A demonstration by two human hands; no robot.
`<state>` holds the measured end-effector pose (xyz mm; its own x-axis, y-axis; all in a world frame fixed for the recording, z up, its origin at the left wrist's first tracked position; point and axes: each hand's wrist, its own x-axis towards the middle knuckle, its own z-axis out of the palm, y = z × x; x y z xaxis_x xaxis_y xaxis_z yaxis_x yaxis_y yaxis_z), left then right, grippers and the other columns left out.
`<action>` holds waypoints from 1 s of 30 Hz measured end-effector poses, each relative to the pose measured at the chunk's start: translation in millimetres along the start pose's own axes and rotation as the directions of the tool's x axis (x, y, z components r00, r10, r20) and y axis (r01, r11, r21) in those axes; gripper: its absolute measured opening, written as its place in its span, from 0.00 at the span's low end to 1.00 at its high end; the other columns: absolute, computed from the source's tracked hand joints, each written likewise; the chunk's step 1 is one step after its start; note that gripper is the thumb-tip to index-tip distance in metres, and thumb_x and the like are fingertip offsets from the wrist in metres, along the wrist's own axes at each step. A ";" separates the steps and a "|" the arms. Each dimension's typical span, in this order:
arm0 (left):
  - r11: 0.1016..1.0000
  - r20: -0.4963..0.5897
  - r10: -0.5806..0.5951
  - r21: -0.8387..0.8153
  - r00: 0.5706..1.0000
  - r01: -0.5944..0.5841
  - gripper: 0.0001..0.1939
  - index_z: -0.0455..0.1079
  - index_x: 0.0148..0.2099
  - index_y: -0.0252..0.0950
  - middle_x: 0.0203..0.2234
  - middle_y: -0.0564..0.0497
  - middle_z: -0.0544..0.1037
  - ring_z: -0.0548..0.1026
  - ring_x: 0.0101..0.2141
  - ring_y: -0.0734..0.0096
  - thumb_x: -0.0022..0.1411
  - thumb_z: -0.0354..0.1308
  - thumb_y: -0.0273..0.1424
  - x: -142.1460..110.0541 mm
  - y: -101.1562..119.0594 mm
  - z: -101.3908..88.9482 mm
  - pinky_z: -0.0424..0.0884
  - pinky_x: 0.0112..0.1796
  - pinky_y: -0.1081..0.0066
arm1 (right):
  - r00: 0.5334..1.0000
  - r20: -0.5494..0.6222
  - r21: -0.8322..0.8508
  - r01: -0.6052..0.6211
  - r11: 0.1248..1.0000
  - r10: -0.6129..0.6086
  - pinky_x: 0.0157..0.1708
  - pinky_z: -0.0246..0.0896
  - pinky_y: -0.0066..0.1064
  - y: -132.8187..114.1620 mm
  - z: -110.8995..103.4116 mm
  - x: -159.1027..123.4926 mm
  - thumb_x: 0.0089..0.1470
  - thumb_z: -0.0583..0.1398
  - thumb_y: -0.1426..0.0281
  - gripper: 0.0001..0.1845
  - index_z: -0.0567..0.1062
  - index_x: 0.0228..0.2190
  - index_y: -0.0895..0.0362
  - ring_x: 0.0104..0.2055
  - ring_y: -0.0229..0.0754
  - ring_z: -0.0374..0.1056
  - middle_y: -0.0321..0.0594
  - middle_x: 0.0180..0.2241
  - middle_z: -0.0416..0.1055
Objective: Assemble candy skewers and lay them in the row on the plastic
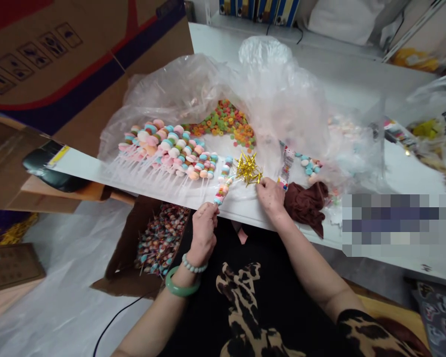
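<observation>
My left hand [204, 225] is closed around the lower end of a candy skewer [223, 191], a stick threaded with pastel and coloured sweets, at the table's front edge. My right hand [271, 196] is closed, its fingertips pinching a gold twist tie [259, 177] at the edge of a small pile of gold twist ties [246, 166]. Many finished-looking candy skewers [171, 146] lie in a heap on the left, their white sticks pointing toward me. Behind the pile are loose ring-shaped gummies [223, 121] in green, orange and red.
A large cardboard box [96, 64] stands at the left of the white table [245, 215]. Clear plastic bags [282, 89] cover the back. A brown cloth [306, 206] lies right of my right hand. Below, an open carton [124, 253] holds many wrapped sweets on sticks.
</observation>
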<state>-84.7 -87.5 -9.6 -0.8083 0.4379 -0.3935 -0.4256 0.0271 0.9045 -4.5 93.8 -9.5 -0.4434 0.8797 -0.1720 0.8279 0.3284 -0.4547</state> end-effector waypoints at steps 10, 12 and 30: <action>0.987 0.070 -0.120 -0.096 0.990 0.127 0.12 0.65 0.21 0.34 0.12 0.61 0.56 0.51 0.13 0.86 0.49 0.62 0.34 2.2 14.3 15.2 0.47 0.17 0.78 | 0.974 -0.090 0.706 0.208 0.677 -0.206 0.33 0.59 0.30 8.0 -24.5 -12.2 0.49 0.57 0.63 0.08 0.69 0.25 0.54 0.27 0.38 0.63 0.33 0.23 0.68; 0.992 0.104 -0.092 -0.078 0.990 0.100 0.14 0.66 0.22 0.34 0.11 0.61 0.56 0.52 0.13 0.85 0.49 0.65 0.36 0.8 15.2 19.8 0.48 0.17 0.77 | 0.937 -0.105 0.654 0.317 0.687 -0.333 0.37 0.60 0.32 -1.9 -25.4 -32.5 0.51 0.57 0.64 0.07 0.73 0.29 0.54 0.32 0.41 0.67 0.36 0.28 0.72; 0.998 0.208 0.068 -0.011 0.976 -0.067 0.22 0.64 0.22 0.35 0.14 0.58 0.59 0.54 0.18 0.80 0.55 0.63 0.46 -9.4 5.7 19.3 0.50 0.20 0.75 | 0.923 0.302 0.852 -0.149 0.502 -0.240 0.25 0.54 0.27 -19.8 6.9 -64.7 0.42 0.67 0.64 0.14 0.72 0.32 0.55 0.22 0.34 0.58 0.27 0.19 0.64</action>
<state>-71.7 -74.1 2.5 -0.7332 0.6160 -0.2882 -0.3746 -0.0121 0.9271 5.4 28.0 4.6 -0.7115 0.6288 -0.3135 0.1884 -0.2591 -0.9473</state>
